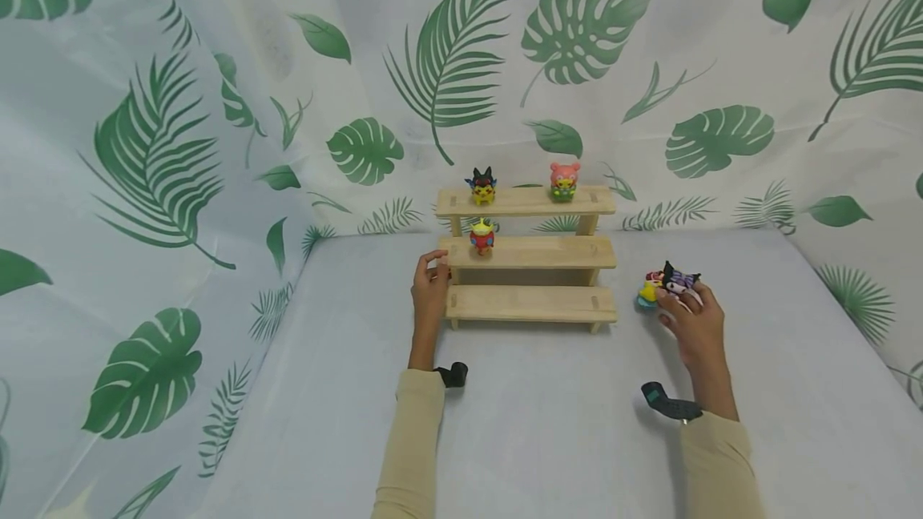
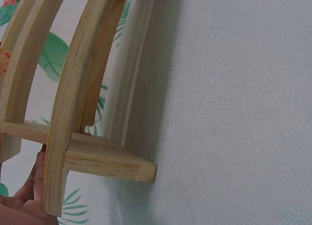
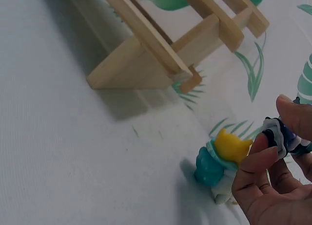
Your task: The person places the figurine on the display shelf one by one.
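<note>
At the left end of the three-tier wooden shelf (image 1: 534, 303), my left hand (image 1: 431, 288) grips its side near the middle tier; the left wrist view has those fingers (image 2: 38, 178) partly behind the wood (image 2: 57, 137). My right hand (image 1: 698, 327) pinches a black-and-purple figurine (image 1: 678, 279) between thumb and fingers, right of the shelf. Seen from the right wrist, the dark figurine (image 3: 279, 136) is held above the table, beside a yellow-and-teal figurine (image 3: 229, 147). Something red shows behind the yellow figurine (image 1: 647, 291) in the head view, partly hidden.
On the top tier stand a black-eared yellow figurine (image 1: 482, 187) at left and a pink one (image 1: 564, 182) towards the right. A red-and-blue figurine (image 1: 481, 237) stands on the middle tier's left part. Leaf-patterned cloth (image 1: 461, 102) hangs behind the shelf.
</note>
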Motion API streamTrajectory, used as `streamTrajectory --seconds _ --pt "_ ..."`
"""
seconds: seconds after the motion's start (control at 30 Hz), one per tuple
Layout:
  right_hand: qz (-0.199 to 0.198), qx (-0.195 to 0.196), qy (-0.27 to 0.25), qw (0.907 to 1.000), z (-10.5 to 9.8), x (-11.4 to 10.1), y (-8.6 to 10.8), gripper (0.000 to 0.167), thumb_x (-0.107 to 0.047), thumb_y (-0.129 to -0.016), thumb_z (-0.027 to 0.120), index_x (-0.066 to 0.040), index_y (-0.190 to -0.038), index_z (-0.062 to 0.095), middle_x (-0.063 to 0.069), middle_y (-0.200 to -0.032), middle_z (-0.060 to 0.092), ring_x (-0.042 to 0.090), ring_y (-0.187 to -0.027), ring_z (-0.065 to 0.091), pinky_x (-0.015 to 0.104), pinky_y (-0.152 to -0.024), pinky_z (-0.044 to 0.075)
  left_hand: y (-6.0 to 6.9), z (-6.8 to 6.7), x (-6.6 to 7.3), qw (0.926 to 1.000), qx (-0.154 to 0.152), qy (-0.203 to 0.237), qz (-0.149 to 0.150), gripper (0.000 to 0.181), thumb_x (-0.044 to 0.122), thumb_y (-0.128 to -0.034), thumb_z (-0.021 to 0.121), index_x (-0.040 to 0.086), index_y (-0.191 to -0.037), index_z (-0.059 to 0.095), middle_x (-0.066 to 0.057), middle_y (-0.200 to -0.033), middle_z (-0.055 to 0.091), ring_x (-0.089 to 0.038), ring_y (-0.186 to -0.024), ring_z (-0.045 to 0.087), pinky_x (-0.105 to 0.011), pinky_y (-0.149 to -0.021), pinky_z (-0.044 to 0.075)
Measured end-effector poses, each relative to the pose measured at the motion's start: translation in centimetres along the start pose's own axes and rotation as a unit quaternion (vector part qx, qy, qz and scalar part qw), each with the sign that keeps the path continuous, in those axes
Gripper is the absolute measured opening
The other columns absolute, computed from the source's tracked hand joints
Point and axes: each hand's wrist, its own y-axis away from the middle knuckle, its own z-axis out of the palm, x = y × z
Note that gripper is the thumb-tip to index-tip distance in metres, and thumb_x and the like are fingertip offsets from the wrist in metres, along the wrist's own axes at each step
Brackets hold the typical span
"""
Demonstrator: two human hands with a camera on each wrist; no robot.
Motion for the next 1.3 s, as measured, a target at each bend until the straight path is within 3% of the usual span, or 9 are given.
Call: streamTrajectory --seconds 0.33,0.7,0.8,0.87,0.93,1.03,1.17,1.27,1.3 --pt "-0.061 0.016 0.073 0.9954 1.8 -0.8 0.1 0.064 -0.025 -0.085 0.077 -0.024 -0.139 0.044 -0.008 -0.116 0.054 0.002 -0.102 0.056 0.009 -0.074 0.050 0.0 0.1 0.1 1.0000 -0.001 0.002 0.003 0.029 0.038 -0.1006 0.053 0.019 -0.119 0.063 -0.016 -0.100 0.071 -0.029 -0.093 0.069 -0.034 -0.077 0.055" --pt "-0.149 -0.045 0.118 0.9807 4.9 -3.0 0.0 0.043 -0.014 -0.085 0.076 -0.022 -0.120 0.051 -0.006 -0.104 0.052 -0.004 -0.084 0.063 0.009 -0.071 0.052 -0.2 0.0 0.1 1.0000 -0.001 -0.002 -0.005 0.027 0.038 -0.1008 0.053 0.021 -0.118 0.063 -0.013 -0.100 0.071 -0.026 -0.094 0.069 -0.035 -0.078 0.055" --pt "-0.173 -0.065 0.156 0.9703 6.0 -3.1 -0.2 0.045 -0.017 -0.086 0.076 -0.016 -0.124 0.051 -0.008 -0.106 0.052 -0.006 -0.084 0.063 0.010 -0.071 0.052 -0.1 0.0 0.1 1.0000 -0.002 -0.004 -0.006 0.026 0.037 -0.1008 0.053 0.020 -0.118 0.063 -0.013 -0.101 0.071 -0.026 -0.094 0.069 -0.035 -0.077 0.054" --pt "-0.196 -0.067 0.200 0.9575 6.7 -3.0 -0.3 0.050 -0.022 -0.087 0.075 -0.011 -0.128 0.050 -0.007 -0.107 0.052 -0.008 -0.083 0.061 0.009 -0.070 0.051 -0.1 0.0 0.0 1.0000 -0.002 -0.006 -0.006 0.026 0.037 -0.1008 0.053 0.020 -0.118 0.063 -0.013 -0.101 0.071 -0.026 -0.094 0.069 -0.034 -0.077 0.054" --pt "-0.228 -0.065 0.226 0.9448 7.4 -3.0 -0.5 0.055 -0.021 -0.087 0.075 -0.004 -0.132 0.049 0.001 -0.109 0.056 -0.011 -0.081 0.059 0.006 -0.070 0.048 0.0 0.0 0.0 1.0000 -0.001 -0.006 -0.006 0.026 0.037 -0.1008 0.054 0.020 -0.118 0.063 -0.013 -0.101 0.071 -0.026 -0.094 0.070 -0.035 -0.078 0.055" --pt "-0.278 -0.044 0.275 0.9193 8.6 -3.1 -0.7 0.057 -0.018 -0.085 0.078 0.002 -0.131 0.051 0.016 -0.109 0.063 0.003 -0.086 0.062 0.003 -0.069 0.043 0.0 0.0 0.0 1.0000 0.000 -0.004 -0.007 0.025 0.037 -0.1008 0.053 0.021 -0.118 0.063 -0.013 -0.101 0.071 -0.026 -0.094 0.069 -0.038 -0.079 0.055" --pt "-0.314 -0.020 0.310 0.8969 10.1 -3.5 -0.7 0.058 -0.015 -0.080 0.082 0.005 -0.126 0.053 0.026 -0.107 0.067 0.034 -0.097 0.065 0.029 -0.082 0.054 0.0 0.0 0.0 1.0000 0.002 -0.002 -0.009 0.026 0.038 -0.1008 0.053 0.021 -0.118 0.063 -0.013 -0.101 0.070 -0.026 -0.094 0.069 -0.037 -0.079 0.055" --pt "-0.319 -0.019 0.309 0.8958 10.9 -3.6 -0.7 0.058 -0.014 -0.079 0.083 0.005 -0.126 0.054 0.027 -0.106 0.067 0.039 -0.098 0.066 0.052 -0.087 0.052 0.0 0.0 0.1 1.0000 0.000 -0.002 -0.008 0.026 0.037 -0.1010 0.053 0.020 -0.119 0.063 -0.014 -0.101 0.070 -0.027 -0.094 0.069 -0.035 -0.078 0.055" --pt "-0.321 -0.021 0.307 0.8957 11.2 -3.7 -0.7 0.058 -0.014 -0.079 0.083 0.005 -0.126 0.054 0.028 -0.105 0.067 0.039 -0.097 0.066 0.052 -0.087 0.052 0.0 0.0 0.2 1.0000 0.000 -0.003 -0.008 0.026 0.037 -0.1010 0.053 0.020 -0.119 0.063 -0.014 -0.101 0.070 -0.027 -0.094 0.069 -0.034 -0.077 0.054"
